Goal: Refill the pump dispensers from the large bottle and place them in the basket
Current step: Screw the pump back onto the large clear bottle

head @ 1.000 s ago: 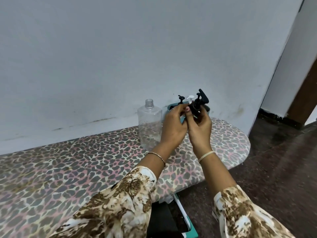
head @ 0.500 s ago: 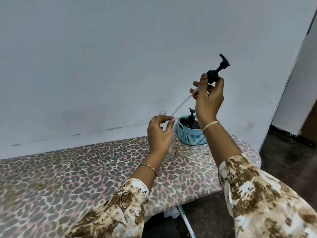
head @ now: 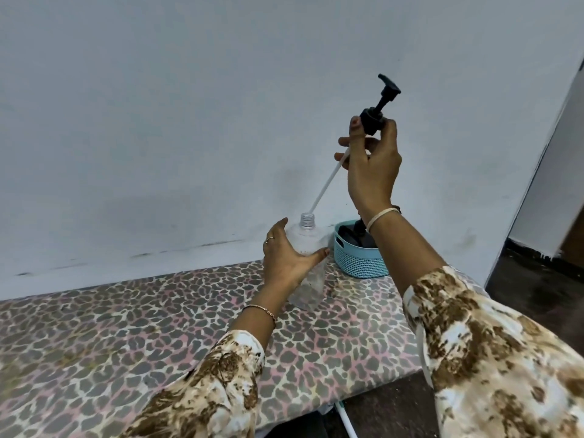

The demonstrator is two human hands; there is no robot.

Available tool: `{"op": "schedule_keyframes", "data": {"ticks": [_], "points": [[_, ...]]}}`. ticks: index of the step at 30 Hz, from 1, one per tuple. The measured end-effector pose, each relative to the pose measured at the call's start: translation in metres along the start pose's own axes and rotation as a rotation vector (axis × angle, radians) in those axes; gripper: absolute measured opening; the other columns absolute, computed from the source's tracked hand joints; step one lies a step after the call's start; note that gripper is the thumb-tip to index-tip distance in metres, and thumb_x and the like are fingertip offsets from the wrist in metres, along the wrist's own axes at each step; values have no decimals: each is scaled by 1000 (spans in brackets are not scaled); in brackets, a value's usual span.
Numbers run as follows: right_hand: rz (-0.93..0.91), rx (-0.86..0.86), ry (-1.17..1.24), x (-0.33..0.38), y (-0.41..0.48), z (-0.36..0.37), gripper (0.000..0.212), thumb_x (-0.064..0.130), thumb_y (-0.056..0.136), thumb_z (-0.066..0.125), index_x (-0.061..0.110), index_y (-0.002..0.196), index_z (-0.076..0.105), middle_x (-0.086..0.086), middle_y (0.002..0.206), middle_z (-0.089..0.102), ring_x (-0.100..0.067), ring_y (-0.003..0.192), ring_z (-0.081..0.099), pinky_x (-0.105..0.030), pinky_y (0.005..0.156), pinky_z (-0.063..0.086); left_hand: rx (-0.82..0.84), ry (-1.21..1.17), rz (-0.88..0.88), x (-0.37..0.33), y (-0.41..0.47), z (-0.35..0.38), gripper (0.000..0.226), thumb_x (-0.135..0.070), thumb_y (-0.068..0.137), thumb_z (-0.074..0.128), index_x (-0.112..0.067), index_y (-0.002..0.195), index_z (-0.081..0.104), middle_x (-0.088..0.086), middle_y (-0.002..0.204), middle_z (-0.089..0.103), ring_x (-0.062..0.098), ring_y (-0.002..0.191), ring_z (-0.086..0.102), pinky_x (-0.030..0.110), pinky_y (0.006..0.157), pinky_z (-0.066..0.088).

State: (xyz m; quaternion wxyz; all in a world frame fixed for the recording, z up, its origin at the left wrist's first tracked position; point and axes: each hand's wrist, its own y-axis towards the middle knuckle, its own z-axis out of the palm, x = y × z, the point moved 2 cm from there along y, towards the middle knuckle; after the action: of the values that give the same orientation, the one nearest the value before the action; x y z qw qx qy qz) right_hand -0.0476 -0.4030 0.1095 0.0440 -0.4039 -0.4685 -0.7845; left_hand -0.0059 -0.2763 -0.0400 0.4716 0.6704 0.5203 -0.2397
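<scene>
A clear plastic bottle (head: 308,245) with an open threaded neck stands on the leopard-print board (head: 126,317). My left hand (head: 286,257) grips its body from the left. My right hand (head: 373,165) is raised above it and pinches the collar of a black pump head (head: 377,112). The pump's white dip tube (head: 327,184) slants down-left, its tip at the bottle's mouth. A teal woven basket (head: 357,260) sits just right of the bottle with dark dispensers inside, partly hidden by my right forearm.
A pale wall rises directly behind the board. The board's rounded end lies past the basket on the right, with dark floor (head: 537,289) and a doorway beyond. A white and teal frame part (head: 346,422) shows under the front edge.
My right hand lifted the pump head out of the basket area and high above the board. My left hand moved from the pump to the clear bottle and now grips it lower on its body.
</scene>
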Motion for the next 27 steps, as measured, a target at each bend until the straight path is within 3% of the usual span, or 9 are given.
{"op": "schedule_keyframes", "data": {"ticks": [4, 7, 11, 15, 21, 27], "points": [[4, 61, -43, -9, -1, 8, 22, 37, 95, 57, 20, 108, 52, 9, 86, 65, -11, 79, 70, -36, 66, 60, 122, 12, 4, 4, 8, 11, 109, -50, 58, 86, -21, 146, 28, 4, 146, 41, 25, 133, 39, 47, 109, 38], [35, 111, -61, -20, -2, 13, 22, 38, 94, 59, 20, 106, 54, 8, 91, 65, -11, 80, 70, -36, 65, 61, 113, 4, 38, 8, 10, 15, 102, -46, 59, 87, -23, 142, 32, 2, 140, 47, 23, 128, 46, 46, 103, 44], [118, 178, -94, -42, -8, 21, 17, 41, 90, 62, 27, 99, 61, 13, 90, 67, -2, 71, 68, -43, 76, 58, 86, 8, 53, 14, 9, 16, 99, -49, 59, 84, -26, 140, 32, 1, 134, 49, 21, 121, 50, 45, 98, 48], [203, 245, -122, -61, -19, 23, 15, 42, 86, 67, 31, 97, 68, 9, 97, 70, -11, 84, 69, -36, 85, 56, 74, 51, 73, 17, 5, 16, 100, -54, 61, 80, -27, 142, 27, 0, 138, 46, 20, 123, 49, 45, 98, 48], [353, 386, -55, -85, -36, 17, 18, 23, 87, 70, 20, 105, 69, 1, 94, 71, -12, 83, 64, -27, 83, 51, 66, 83, 88, 16, 3, 16, 99, -54, 63, 77, -27, 143, 25, -1, 140, 45, 20, 123, 50, 44, 95, 49], [347, 425, -51, -96, -43, 11, 27, 8, 88, 66, 17, 113, 63, -7, 100, 67, -19, 95, 63, -34, 90, 54, 61, 56, 84, 16, 2, 16, 99, -50, 62, 78, -28, 143, 24, -1, 139, 45, 19, 121, 51, 44, 94, 50]]}}
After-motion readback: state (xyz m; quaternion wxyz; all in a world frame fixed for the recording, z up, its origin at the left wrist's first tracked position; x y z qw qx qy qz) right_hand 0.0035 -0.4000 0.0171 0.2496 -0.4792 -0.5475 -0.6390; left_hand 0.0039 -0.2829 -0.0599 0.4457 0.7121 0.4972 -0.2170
